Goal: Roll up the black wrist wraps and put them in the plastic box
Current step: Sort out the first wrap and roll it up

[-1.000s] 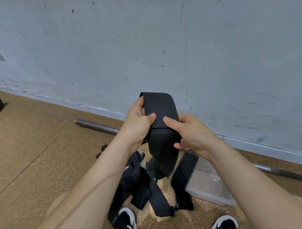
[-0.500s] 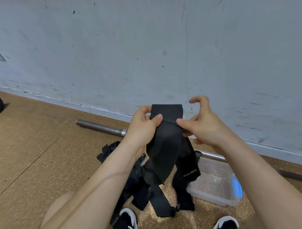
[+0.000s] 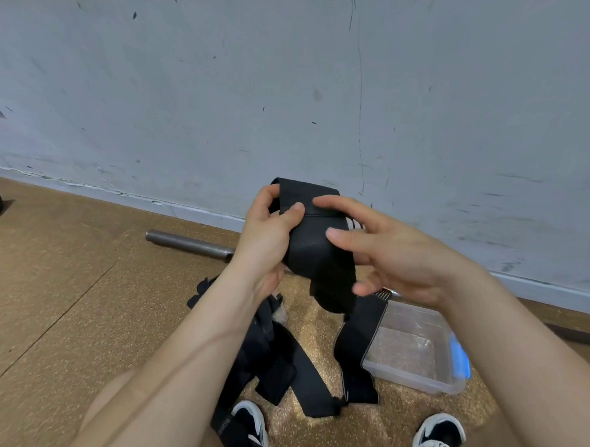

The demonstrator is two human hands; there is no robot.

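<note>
Left hand (image 3: 269, 236) grips the wrist wrap (image 3: 319, 254) at chest height in front of the wall (image 3: 291, 89). Its thumb is clamped on the front face just under the folded top edge and its fingers are curled behind.

Right hand (image 3: 399, 260) differs from 0.5 s ago. Then it pinched the top right corner with the index finger lifted clear. Now it is spread with the fingers nearly straight. The index tip sits on the top fold, the next finger lies flat on the front face, and nothing is pinched.

The top of the wrap looks thicker and more doubled over than before. The hanging tail is shorter and ends above the floor (image 3: 83, 299), clear of the pile.

Loose wraps (image 3: 278, 363) are still heaped on the floor below the left forearm. One strap (image 3: 356, 346) lies along the left rim of the plastic box (image 3: 418, 381), same as before.

The box sits on the floor under the right forearm, with the held wrap above it and to its left. The barbell (image 3: 189, 243) lies along the wall base behind the hands. Shoes (image 3: 436, 435) are at the bottom edge.
</note>
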